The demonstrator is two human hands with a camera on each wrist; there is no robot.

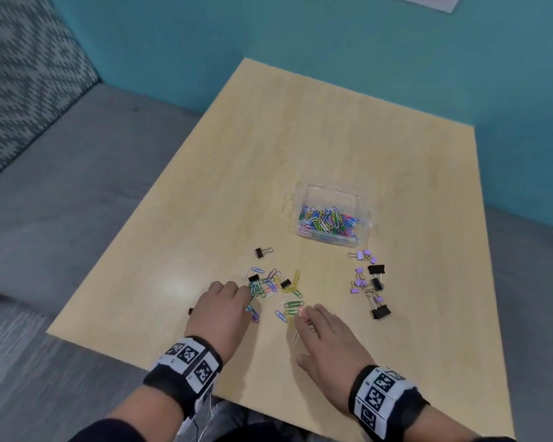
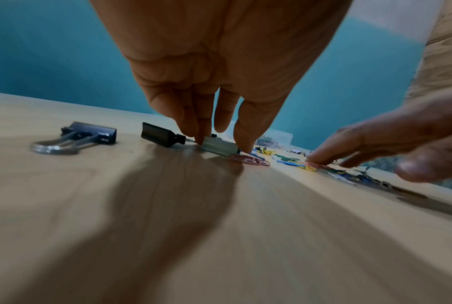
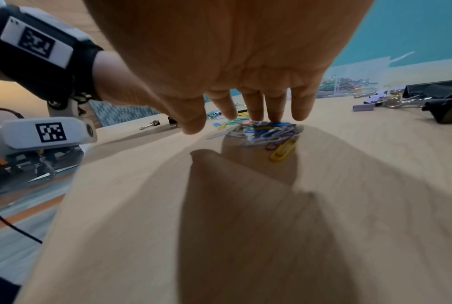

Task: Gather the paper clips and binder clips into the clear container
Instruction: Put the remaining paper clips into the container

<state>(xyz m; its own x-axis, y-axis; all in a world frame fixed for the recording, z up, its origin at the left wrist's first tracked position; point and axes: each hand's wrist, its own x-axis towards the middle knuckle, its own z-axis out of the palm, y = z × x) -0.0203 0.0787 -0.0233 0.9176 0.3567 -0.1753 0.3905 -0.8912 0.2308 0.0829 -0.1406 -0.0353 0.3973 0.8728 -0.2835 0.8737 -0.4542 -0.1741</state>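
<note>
On the wooden surface (image 1: 348, 138), both hands rest fingertips-down on a loose scatter of coloured paper clips (image 1: 273, 287): the left hand (image 1: 222, 309) has its fingers bent onto the clips, possibly pinching some, though blur hides this, while the right hand (image 1: 324, 338) lies flat with fingers straight. The clear container (image 1: 328, 213), holding paper clips, stands beyond them, and black and purple binder clips (image 1: 369, 282) lie just right of the scatter.

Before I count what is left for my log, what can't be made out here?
- Coloured wire paper clips under the left hand: head view, fingers cover some.
- Small black binder clip: head view, mostly behind the left hand.
- Clear plastic container: left wrist view, blurred, partly behind fingers.
- Right hand: right wrist view, grip on clips unclear.
</note>
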